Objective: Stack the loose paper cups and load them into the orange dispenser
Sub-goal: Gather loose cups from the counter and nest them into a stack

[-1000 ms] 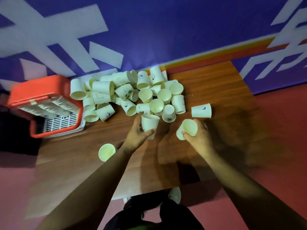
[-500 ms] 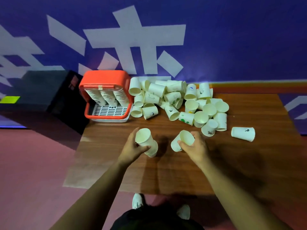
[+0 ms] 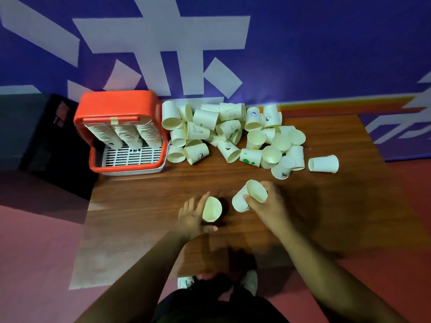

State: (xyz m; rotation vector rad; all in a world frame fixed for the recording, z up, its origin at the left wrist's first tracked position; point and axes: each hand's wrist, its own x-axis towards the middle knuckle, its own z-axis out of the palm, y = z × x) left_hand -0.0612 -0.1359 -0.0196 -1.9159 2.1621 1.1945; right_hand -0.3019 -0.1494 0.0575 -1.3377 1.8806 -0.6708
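My left hand (image 3: pixel 192 219) holds a pale paper cup (image 3: pixel 211 209) over the front middle of the wooden table (image 3: pixel 140 206), mouth toward me, thumb under it and fingers spread along its left side. My right hand (image 3: pixel 268 203) grips a second paper cup (image 3: pixel 249 195), tilted with its mouth up and to the right. The two cups are a short gap apart. A pile of loose paper cups (image 3: pixel 228 134) lies along the table's back edge. The orange dispenser (image 3: pixel 119 113) stands at the back left with three stacked columns of cups (image 3: pixel 127 136) inside.
A single cup (image 3: pixel 323 163) lies on its side right of the pile. A white grid tray (image 3: pixel 133 156) forms the dispenser's base. A dark box (image 3: pixel 44 136) sits left of the table. A purple wall with white shapes runs behind. My shoes (image 3: pixel 249 279) show below the table's front edge.
The view has shifted, so the table sits more to the left and closer. My left hand has turned its cup so the mouth faces me. The right hand's cup has risen slightly.
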